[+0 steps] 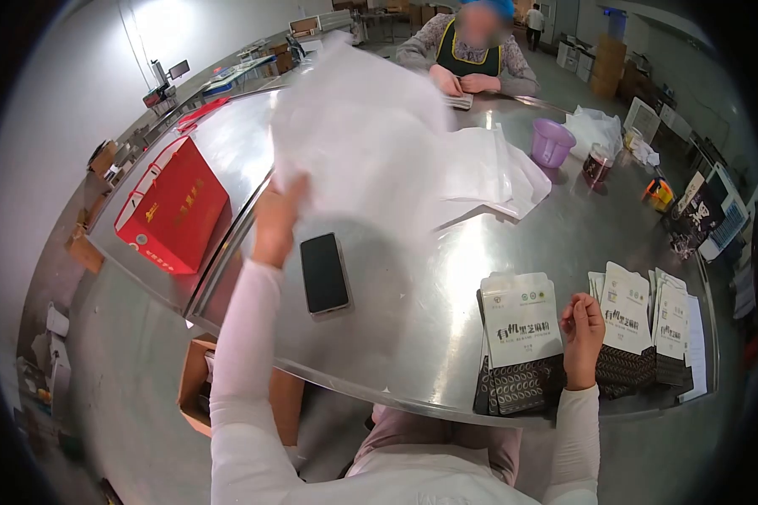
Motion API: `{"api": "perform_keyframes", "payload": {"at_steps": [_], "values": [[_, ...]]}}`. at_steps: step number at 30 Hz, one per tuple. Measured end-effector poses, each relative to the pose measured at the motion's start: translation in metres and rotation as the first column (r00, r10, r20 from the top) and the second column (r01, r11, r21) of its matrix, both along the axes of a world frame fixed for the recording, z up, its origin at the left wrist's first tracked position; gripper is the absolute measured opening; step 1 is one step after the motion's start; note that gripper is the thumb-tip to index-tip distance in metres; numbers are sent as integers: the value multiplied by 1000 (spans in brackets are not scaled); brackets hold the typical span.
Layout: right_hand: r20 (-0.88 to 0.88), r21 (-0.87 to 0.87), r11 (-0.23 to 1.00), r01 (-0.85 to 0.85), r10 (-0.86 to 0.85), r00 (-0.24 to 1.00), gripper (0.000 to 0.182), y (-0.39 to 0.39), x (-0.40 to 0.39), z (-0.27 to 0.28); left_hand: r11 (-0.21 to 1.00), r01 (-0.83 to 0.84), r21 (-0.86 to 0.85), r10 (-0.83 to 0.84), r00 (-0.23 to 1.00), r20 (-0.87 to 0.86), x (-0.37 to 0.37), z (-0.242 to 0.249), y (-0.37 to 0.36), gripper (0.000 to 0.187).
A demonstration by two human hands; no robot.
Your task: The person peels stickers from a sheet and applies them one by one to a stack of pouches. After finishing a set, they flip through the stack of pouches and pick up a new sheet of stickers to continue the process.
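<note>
1. Left hand (pixel 283 215) is grasping a blurred white sheet (pixel 358 139) above the tabletop (pixel 400 337).
2. Right hand (pixel 582 338) is showing curled fingers between pouch stacks (pixel 522 324); cannot tell if it's holding anything.

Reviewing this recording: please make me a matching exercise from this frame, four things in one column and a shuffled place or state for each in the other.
Things:
1. white sheet
2. phone
3. red bag
4. printed pouches

Places or states:
A. lying flat with a dark screen on the metal table
B. in stacks close to the right hand
C. raised in the left hand, blurred
D. left of the phone, bearing gold print

Pairs: 1-C, 2-A, 3-D, 4-B
</note>
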State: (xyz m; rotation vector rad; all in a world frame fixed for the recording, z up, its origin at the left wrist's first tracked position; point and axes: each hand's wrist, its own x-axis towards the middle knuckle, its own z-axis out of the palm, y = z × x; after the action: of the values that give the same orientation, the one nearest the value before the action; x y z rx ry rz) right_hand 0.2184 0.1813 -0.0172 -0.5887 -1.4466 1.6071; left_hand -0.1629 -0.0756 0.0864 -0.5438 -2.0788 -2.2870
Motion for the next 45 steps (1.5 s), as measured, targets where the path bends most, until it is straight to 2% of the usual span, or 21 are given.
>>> {"api": "perform_keyframes", "payload": {"at_steps": [2,4,6,7,8,10,14,15,18,20,23,26,30,31,34,35,38,41,43,44,45], "values": [[6,-12,1000,-3,3,1000,15,-2,-2,1,948,-116,295,62,981,185,-59,1,-12,37],[12,9,1000,-13,13,1000,15,-2,-4,1,936,-55,347,-97,909,405,-152,-68,-19,47],[16,53,998,-19,18,1000,15,0,-4,-4,983,-26,182,-48,919,391,-95,-47,-3,62],[24,55,998,-12,11,1000,15,1,-4,-5,990,102,93,-131,908,397,-74,-57,9,62],[36,55,998,-5,3,999,14,2,-4,-6,959,276,-60,-244,917,317,-37,-54,15,55],[63,61,998,3,-6,998,14,0,-5,-8,792,476,-382,-402,878,259,6,-58,23,41],[113,106,994,-15,3,994,13,0,-6,-9,698,317,-642,-532,830,-168,31,-86,34,41],[122,118,993,-19,4,992,12,0,-5,-10,616,250,-747,-516,845,-143,41,-64,34,42],[131,139,990,-14,-5,991,12,-1,-6,-10,718,-135,-683,-445,666,-599,18,-71,40,45],[151,155,987,-28,4,989,12,-3,-6,-8,721,-211,-660,-394,658,-641,-7,-75,49,55],[168,151,988,-40,14,986,12,-7,-8,-6,617,-390,-684,-313,675,-668,-35,-82,59,68],[199,143,989,-40,11,980,12,-8,-7,-6,496,-125,-859,-285,911,-297,-32,-76,73,74],[226,129,990,-48,18,974,12,-7,-9,-9,381,-102,-919,-290,931,-224,-21,-89,97,75],[235,136,989,-49,16,972,13,-7,-8,-10,390,-71,-918,-289,937,-195,-27,-97,99,61],[254,159,986,-52,11,967,12,-6,-8,-12,431,-181,-884,-349,870,-349,-42,-109,99,49],[260,160,986,-54,11,966,11,-6,-7,-11,429,-85,-899,-314,919,-237,-45,-106,97,43],[271,150,988,-47,5,963,10,-12,-9,-7,479,13,-878,-286,948,-142,-73,-86,87,32],[292,167,985,-52,1,956,13,-12,-8,-7,610,-274,-744,-347,751,-561,-130,-79,61,26],[297,179,982,-61,5,955,15,-11,-8,-8,696,-278,-662,-135,855,-502,-123,-28,49,27],[294,180,982,-64,8,956,15,-10,-8,-8,763,-221,-607,7,942,-335,-118,-5,45,28],[291,180,981,-67,12,957,14,-10,-8,-9,821,-221,-527,37,941,-337,-120,5,40,27]]}}
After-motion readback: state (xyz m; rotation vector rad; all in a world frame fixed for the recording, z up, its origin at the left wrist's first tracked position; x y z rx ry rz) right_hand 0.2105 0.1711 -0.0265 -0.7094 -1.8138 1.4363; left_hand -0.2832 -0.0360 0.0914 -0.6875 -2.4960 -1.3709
